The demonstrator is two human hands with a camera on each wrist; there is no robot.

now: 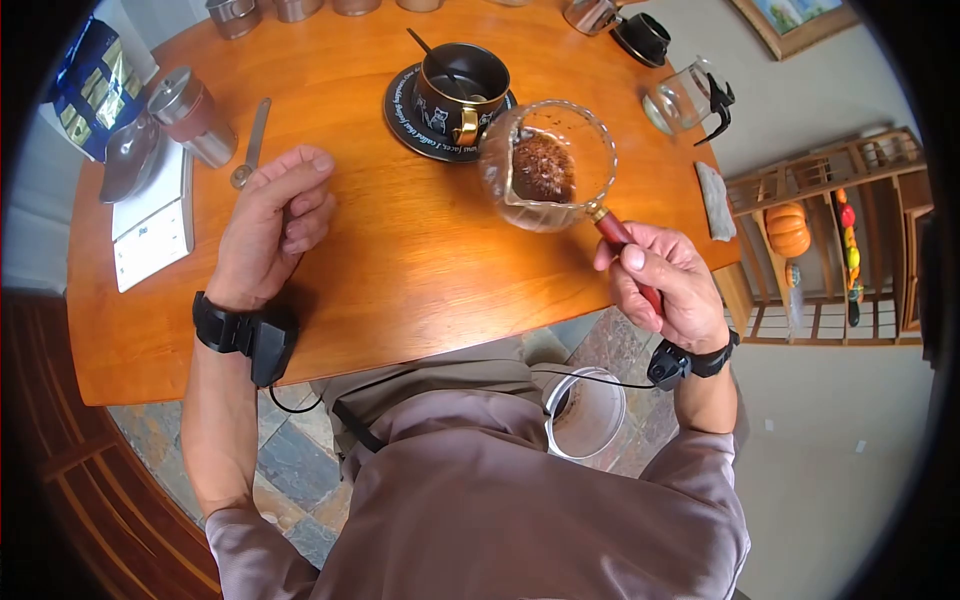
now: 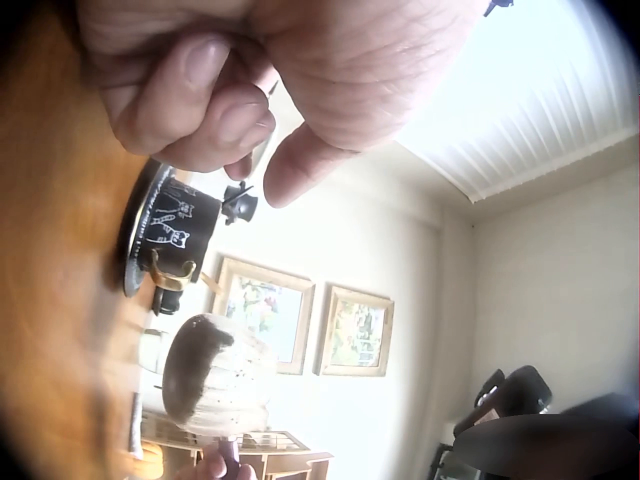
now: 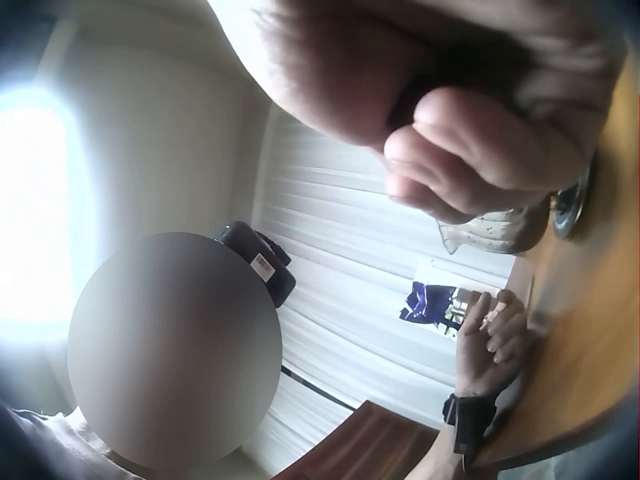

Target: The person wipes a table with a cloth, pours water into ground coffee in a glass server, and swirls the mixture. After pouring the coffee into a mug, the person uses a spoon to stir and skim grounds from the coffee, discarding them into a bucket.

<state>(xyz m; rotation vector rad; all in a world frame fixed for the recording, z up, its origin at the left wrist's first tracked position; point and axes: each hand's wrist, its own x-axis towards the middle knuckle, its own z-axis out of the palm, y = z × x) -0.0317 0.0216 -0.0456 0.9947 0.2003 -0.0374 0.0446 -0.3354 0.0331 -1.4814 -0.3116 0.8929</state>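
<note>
My right hand (image 1: 670, 285) grips the reddish wooden handle (image 1: 611, 230) of a small glass pitcher (image 1: 505, 185). Dark brown coffee (image 1: 543, 168) with bubbles or specks shows inside it. In the left wrist view the pitcher (image 2: 240, 390) appears raised above the table level. Just beyond it in the head view, a black cup (image 1: 435, 105) with white cat drawings and a gold handle stands on a lettered black saucer (image 1: 402, 122); a dark spoon (image 1: 421, 42) leans in the cup. My left hand (image 1: 280, 225) is at the table's left side, fingers loosely curled, with nothing in them.
Left on the wooden table (image 1: 400, 260) are a metal strip-like utensil (image 1: 256, 140), a hand grinder (image 1: 193, 115), a dark scoop (image 1: 130, 160), a white notepad (image 1: 155, 225) and a blue bag (image 1: 95, 85). A glass carafe (image 1: 685, 100) and grey cloth (image 1: 713, 200) lie right. A bin (image 1: 600, 415) stands below.
</note>
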